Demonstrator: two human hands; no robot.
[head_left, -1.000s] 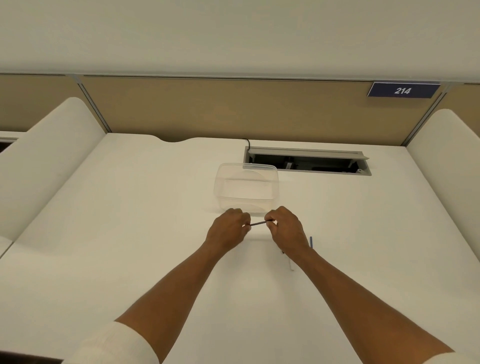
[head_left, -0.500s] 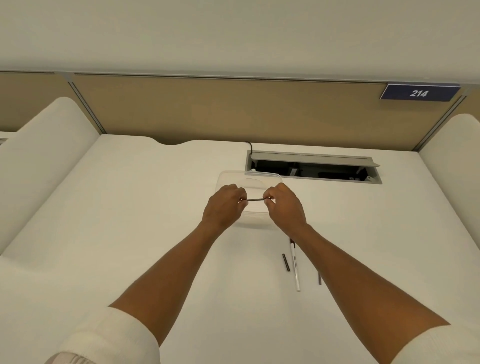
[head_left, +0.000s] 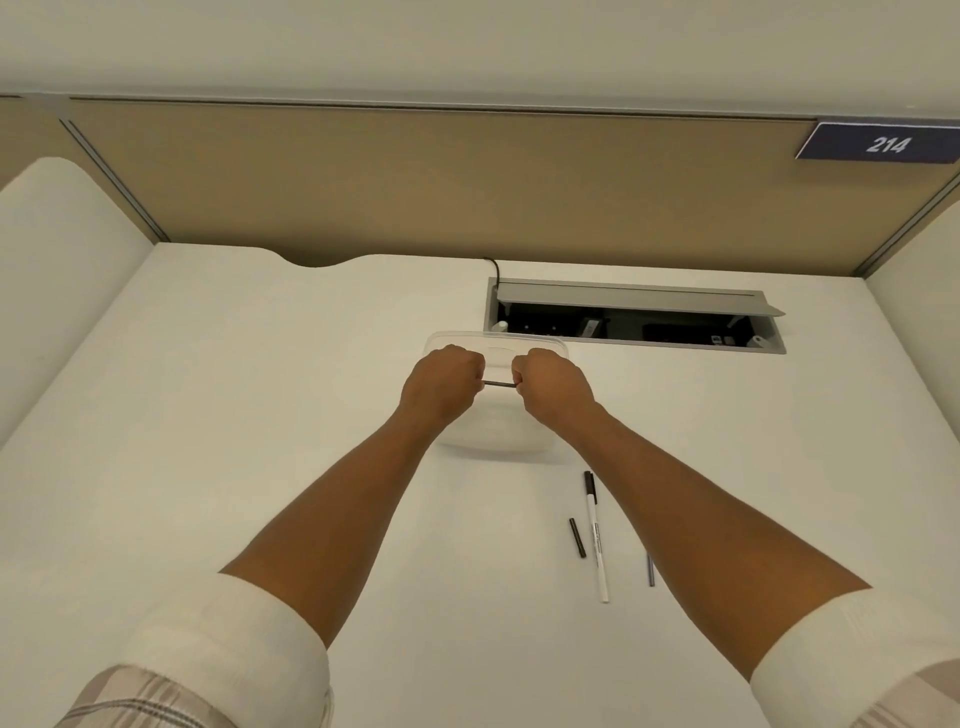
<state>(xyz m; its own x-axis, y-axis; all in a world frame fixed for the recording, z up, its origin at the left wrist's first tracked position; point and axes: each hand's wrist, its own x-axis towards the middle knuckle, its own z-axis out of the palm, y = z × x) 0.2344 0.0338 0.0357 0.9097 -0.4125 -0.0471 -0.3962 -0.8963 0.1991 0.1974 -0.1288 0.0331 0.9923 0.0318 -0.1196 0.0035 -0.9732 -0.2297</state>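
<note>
Dark rod (head_left: 498, 384), ends in both hands' fingers (head_left: 475, 366)

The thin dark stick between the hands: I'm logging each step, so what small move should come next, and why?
Probably release one end and lower the thin dark stick into the clear container. The left hand and right hand each pinch an end, and the stick is held level, in this view right over the container.

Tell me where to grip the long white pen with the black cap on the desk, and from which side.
Take the long white pen with the black cap at mid-barrel, from above, pinching across its width. It lies flat on the white desk; the short black piece lies close on its left, so keep the pinch narrow.
</note>
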